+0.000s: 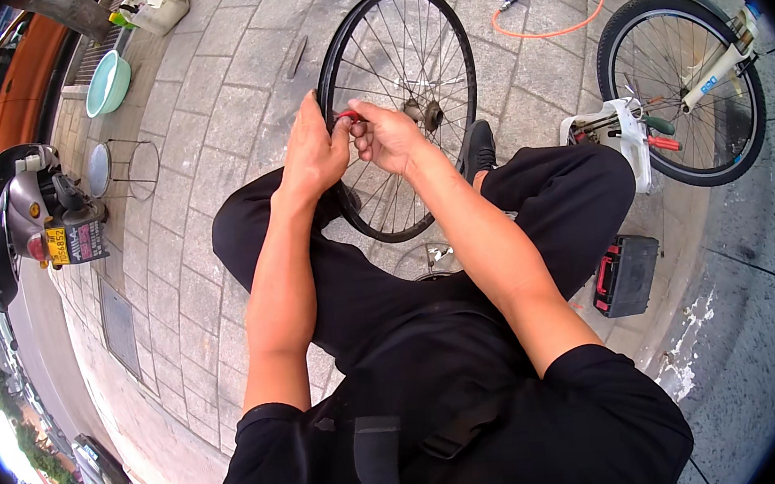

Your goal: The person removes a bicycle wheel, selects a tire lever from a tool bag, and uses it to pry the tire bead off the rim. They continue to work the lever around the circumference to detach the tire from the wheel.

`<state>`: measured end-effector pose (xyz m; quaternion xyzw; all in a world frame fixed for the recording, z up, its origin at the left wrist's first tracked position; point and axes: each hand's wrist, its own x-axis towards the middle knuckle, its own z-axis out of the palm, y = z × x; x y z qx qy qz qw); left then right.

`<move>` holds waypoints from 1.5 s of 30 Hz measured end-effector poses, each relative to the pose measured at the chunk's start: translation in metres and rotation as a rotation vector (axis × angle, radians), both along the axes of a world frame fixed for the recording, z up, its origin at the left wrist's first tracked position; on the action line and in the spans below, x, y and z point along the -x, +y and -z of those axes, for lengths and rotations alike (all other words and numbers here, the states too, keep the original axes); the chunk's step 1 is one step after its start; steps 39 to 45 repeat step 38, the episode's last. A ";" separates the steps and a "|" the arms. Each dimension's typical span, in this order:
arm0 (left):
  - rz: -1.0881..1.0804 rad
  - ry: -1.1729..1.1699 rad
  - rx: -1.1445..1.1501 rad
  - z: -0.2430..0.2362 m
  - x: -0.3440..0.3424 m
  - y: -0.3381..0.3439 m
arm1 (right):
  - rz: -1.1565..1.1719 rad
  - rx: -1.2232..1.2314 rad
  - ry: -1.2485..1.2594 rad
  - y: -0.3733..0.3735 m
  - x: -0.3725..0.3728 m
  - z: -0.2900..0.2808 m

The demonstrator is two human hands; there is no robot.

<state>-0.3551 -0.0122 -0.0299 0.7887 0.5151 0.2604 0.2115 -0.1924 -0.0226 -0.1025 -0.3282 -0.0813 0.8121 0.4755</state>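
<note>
A bare bicycle wheel (pixel 467 54) with a black rim and thin spokes stands between my knees. Its hub (pixel 432 114) shows right of my hands. My left hand (pixel 312 153) is closed at the near left side of the rim, fingers pointing forward along it, thumb close to the right hand. In my right hand (pixel 388 138) a small red tool (pixel 351 115) is pinched between thumb and fingers, against the rim and spokes. My grip covers most of it, so its exact kind is unclear.
At right stand a bicycle wheel with a tyre (pixel 608 49), a white tool bin (pixel 634 145) and a black-and-red case (pixel 632 275). An orange hose (pixel 564 32) with a gauge lies ahead. To the left are a teal basin (pixel 108 82), a stool (pixel 99 170) and a scooter (pixel 35 213).
</note>
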 end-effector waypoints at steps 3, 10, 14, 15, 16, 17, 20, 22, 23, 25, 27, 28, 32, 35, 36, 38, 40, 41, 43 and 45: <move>-0.098 -0.096 0.178 -0.007 -0.008 0.002 | 0.013 -0.118 -0.118 -0.011 0.001 -0.011; -0.029 -0.221 0.479 -0.032 0.002 0.022 | 0.139 0.003 -0.097 -0.007 0.016 -0.031; -0.045 -0.221 0.449 -0.019 0.018 0.013 | 0.266 0.072 -0.141 0.004 0.026 -0.026; -0.023 -0.206 0.359 -0.008 0.027 0.011 | 0.300 0.042 -0.236 0.011 0.024 -0.027; 0.022 -0.092 0.327 -0.009 0.036 0.006 | 0.329 0.020 -0.331 0.015 0.022 -0.032; -0.012 -0.087 0.297 0.001 0.041 0.007 | 0.357 -0.004 -0.423 0.018 0.022 -0.035; -0.104 -0.119 0.333 0.017 0.048 0.012 | 0.470 -0.114 -0.612 0.021 0.019 -0.042; -0.145 -0.208 0.413 0.014 0.044 0.015 | 0.466 -0.161 -0.744 0.018 0.018 -0.046; -0.154 -0.279 0.462 0.013 0.041 0.019 | 0.407 -0.155 -0.739 0.014 0.022 -0.042; -0.163 -0.239 0.477 0.019 0.045 0.024 | 0.292 -0.142 -0.730 0.002 0.032 -0.030; -0.169 -0.208 0.522 0.018 0.044 0.027 | 0.256 -0.106 -0.685 -0.001 0.038 -0.020; -0.177 -0.212 0.524 0.015 0.041 0.025 | 0.278 -0.072 -0.649 -0.002 0.043 -0.019; -0.207 -0.242 0.537 0.006 0.034 0.020 | 0.290 -0.026 -0.566 0.001 0.049 -0.020; -0.208 -0.251 0.549 0.004 0.034 0.021 | 0.246 -0.013 -0.608 0.003 0.048 -0.027; -0.205 -0.250 0.554 0.004 0.034 0.021 | 0.227 -0.007 -0.634 0.003 0.048 -0.029; -0.203 -0.236 0.561 -0.001 0.029 0.021 | 0.232 0.004 -0.626 0.008 0.048 -0.023; -0.203 -0.236 0.561 -0.001 0.029 0.021 | 0.232 0.004 -0.626 0.008 0.048 -0.023; -0.203 -0.236 0.561 -0.001 0.029 0.021 | 0.232 0.004 -0.626 0.008 0.048 -0.023; -0.203 -0.236 0.561 -0.001 0.029 0.021 | 0.232 0.004 -0.626 0.008 0.048 -0.023; -0.203 -0.236 0.561 -0.001 0.029 0.021 | 0.232 0.004 -0.626 0.008 0.048 -0.023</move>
